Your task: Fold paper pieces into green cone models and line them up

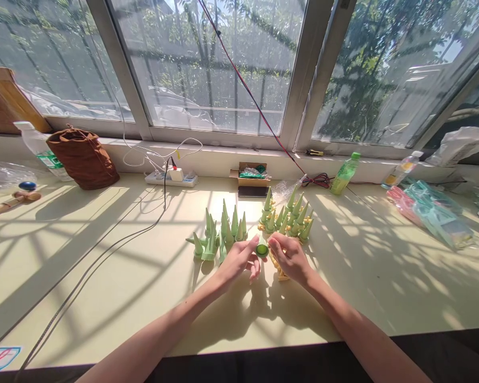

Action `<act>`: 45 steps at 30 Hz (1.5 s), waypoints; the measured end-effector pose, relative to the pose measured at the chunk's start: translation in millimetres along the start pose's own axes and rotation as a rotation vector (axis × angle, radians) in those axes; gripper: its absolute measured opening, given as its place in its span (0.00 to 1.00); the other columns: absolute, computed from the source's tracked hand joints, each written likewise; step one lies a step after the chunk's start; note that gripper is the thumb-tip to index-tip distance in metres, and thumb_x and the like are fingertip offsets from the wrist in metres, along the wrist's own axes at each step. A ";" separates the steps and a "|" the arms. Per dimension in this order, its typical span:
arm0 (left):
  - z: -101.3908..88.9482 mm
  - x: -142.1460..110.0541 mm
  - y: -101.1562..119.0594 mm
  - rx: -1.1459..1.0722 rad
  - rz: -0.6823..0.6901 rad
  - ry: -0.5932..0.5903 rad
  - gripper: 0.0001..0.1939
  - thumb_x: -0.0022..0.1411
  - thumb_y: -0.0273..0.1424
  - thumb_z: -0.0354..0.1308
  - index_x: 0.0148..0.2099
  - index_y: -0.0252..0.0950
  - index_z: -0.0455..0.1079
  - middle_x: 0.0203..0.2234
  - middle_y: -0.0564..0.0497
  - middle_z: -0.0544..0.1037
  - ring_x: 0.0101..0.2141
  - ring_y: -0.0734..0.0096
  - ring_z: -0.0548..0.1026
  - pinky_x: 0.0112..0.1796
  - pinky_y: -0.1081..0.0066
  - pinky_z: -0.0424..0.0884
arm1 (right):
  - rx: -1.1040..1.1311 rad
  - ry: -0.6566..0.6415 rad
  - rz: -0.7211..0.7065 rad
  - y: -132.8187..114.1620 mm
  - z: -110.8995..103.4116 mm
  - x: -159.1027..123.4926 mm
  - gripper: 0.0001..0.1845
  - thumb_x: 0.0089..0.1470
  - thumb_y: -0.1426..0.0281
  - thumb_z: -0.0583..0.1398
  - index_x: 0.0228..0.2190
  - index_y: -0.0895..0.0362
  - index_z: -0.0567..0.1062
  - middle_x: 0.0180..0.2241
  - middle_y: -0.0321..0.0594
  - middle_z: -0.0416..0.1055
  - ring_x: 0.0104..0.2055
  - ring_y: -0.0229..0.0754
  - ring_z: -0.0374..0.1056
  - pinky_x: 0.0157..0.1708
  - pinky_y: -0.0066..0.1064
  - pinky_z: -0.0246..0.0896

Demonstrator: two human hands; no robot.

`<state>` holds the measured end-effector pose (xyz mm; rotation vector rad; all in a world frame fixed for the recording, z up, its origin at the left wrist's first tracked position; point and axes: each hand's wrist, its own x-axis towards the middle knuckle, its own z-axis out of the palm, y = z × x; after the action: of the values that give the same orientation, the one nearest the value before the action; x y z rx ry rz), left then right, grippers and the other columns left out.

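Between the thumb and fingers of my left hand [239, 261] is a small green cone [262, 249], its round hollow base turned toward me. Close by its right side, my right hand [292, 258] is closed in a pinch; whatever its fingertips hold is too small to make out. Behind my left hand stands a group of plain green cones [209, 246], one of them lying on its side. A second group of green cones [293, 215], with yellow pieces around their bases, stands beyond my right hand. More yellow pieces [282, 275] lie partly hidden under that hand.
A small open cardboard box [254, 177] sits near the window sill. A power strip [171, 180] trails a black cable [115, 246] across the left side. Also around are a brown cloth bag [83, 158], a green bottle [345, 173] and plastic-wrapped items [433, 213].
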<state>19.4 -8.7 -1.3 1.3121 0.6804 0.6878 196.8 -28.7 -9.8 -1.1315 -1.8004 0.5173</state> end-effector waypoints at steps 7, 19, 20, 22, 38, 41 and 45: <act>-1.2 0.1 1.0 0.112 0.081 0.023 0.22 0.63 0.50 0.53 0.34 0.34 0.64 0.13 0.55 0.70 0.13 0.75 0.67 0.19 0.76 0.62 | -0.039 0.000 0.019 1.8 0.9 1.2 0.24 0.65 0.58 0.47 0.20 0.55 0.56 0.17 0.30 0.53 0.19 0.33 0.50 0.22 0.28 0.45; 0.0 -2.6 -2.6 0.463 0.450 0.139 0.14 0.63 0.37 0.58 0.48 0.35 0.70 0.44 0.46 0.69 0.23 0.83 0.69 0.24 0.76 0.72 | 0.020 0.005 0.080 -1.6 0.2 3.4 0.25 0.66 0.60 0.47 0.18 0.56 0.57 0.15 0.30 0.53 0.17 0.32 0.50 0.20 0.27 0.44; -0.6 -2.2 -3.6 0.488 0.480 0.138 0.13 0.64 0.35 0.57 0.48 0.35 0.70 0.44 0.46 0.69 0.23 0.83 0.69 0.24 0.77 0.72 | 0.019 0.010 0.081 -2.1 0.5 3.5 0.26 0.66 0.60 0.48 0.18 0.56 0.57 0.15 0.30 0.53 0.17 0.32 0.50 0.20 0.27 0.44; -1.7 -1.6 -5.7 0.538 0.530 0.148 0.12 0.64 0.34 0.57 0.49 0.36 0.70 0.45 0.46 0.69 0.24 0.83 0.69 0.24 0.78 0.71 | 0.024 0.015 0.083 -3.0 1.3 3.4 0.26 0.66 0.60 0.48 0.18 0.56 0.57 0.15 0.30 0.53 0.17 0.32 0.51 0.20 0.26 0.45; 1.5 -2.5 -0.6 0.362 0.173 0.289 0.30 0.67 0.49 0.46 0.26 0.31 0.72 0.13 0.52 0.69 0.13 0.78 0.66 0.17 0.77 0.60 | 0.065 0.101 -0.050 6.5 0.7 -1.7 0.20 0.65 0.60 0.50 0.22 0.54 0.59 0.18 0.30 0.53 0.19 0.33 0.50 0.21 0.27 0.47; 1.2 -1.5 -1.9 0.250 0.080 0.169 0.30 0.66 0.51 0.47 0.26 0.32 0.71 0.11 0.54 0.67 0.11 0.78 0.63 0.16 0.77 0.58 | 0.029 0.057 -0.114 4.5 0.1 -1.7 0.19 0.65 0.64 0.51 0.22 0.55 0.59 0.18 0.29 0.51 0.19 0.33 0.49 0.21 0.27 0.45; -0.6 -1.1 -2.1 0.170 0.086 0.099 0.26 0.64 0.50 0.51 0.27 0.32 0.70 0.11 0.55 0.68 0.11 0.78 0.64 0.18 0.77 0.60 | 0.058 0.054 -0.102 3.8 -0.4 -0.7 0.19 0.66 0.65 0.50 0.22 0.55 0.59 0.18 0.29 0.52 0.19 0.32 0.49 0.21 0.27 0.45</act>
<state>18.4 -9.5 -3.4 1.4775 0.7794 0.7818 199.1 -27.4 -12.8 -0.9995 -1.7751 0.4715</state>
